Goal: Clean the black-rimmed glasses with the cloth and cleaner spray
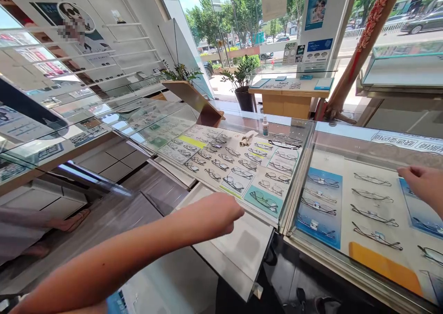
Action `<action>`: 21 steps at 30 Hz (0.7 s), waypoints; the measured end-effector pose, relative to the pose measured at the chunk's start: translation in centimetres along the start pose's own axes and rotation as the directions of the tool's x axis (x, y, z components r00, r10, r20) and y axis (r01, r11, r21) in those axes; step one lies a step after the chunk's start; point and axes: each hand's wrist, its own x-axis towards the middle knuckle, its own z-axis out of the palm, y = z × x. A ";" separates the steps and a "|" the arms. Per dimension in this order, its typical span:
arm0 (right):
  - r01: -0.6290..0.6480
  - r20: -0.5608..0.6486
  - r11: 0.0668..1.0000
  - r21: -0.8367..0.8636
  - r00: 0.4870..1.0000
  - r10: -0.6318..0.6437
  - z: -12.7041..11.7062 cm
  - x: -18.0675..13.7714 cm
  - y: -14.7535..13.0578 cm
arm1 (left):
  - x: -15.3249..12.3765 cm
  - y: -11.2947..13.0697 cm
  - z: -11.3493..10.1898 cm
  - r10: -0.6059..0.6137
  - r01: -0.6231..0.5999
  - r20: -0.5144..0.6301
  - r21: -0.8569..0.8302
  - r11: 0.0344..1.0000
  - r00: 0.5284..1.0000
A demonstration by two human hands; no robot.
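My left hand [221, 215] is closed in a fist, with its arm reaching in from the lower left. It is above a pulled-out white drawer [249, 240] under the glass counter; whatever its fingers hold, if anything, is hidden. At the right edge my right hand [424, 185] has its fingers curled together over the right-hand glass showcase [332, 139]. I cannot make out anything in them. Beneath that glass lie several eyeglasses [375, 235] and a blue display card [321, 208]. More eyeglasses [265, 201] fill the middle showcase, in rows.
A spray bottle [265, 127] and a crumpled cloth [248, 139] rest on the middle counter. A wooden stand [192, 97] rises behind. Potted plants [244, 90] and a low display table [290, 92] are by the window. A person's sandalled foot [76, 219] shows at left.
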 end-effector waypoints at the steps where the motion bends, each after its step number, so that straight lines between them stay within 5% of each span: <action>1: -0.037 0.058 0.999 0.007 0.998 0.037 -0.4 -0.2 -0.4 | 1.4 0.5 -1.9 0.022 -0.021 -0.085 0.011 1.000 0.996; 4: -0.041 0.109 0.999 0.011 0.993 0.040 -1.5 -1.2 -1.9 | 7.5 0.2 -6.0 -0.006 0.021 -0.317 0.043 0.999 0.949; 8: -0.004 0.151 0.999 0.041 0.989 -0.002 -2.3 -2.2 -2.7 | 17.0 -2.4 -7.8 0.027 0.036 -0.556 0.103 0.994 0.831; 13: 0.054 0.129 0.996 0.077 0.990 -0.064 -1.9 -2.1 -2.3 | 25.0 -5.2 -7.4 0.049 0.068 -0.552 0.189 0.980 0.832; 21: 0.056 0.104 0.994 0.092 0.992 -0.066 -1.4 -1.9 -2.5 | 30.0 -7.7 -6.4 0.047 0.061 -0.483 0.204 0.977 0.874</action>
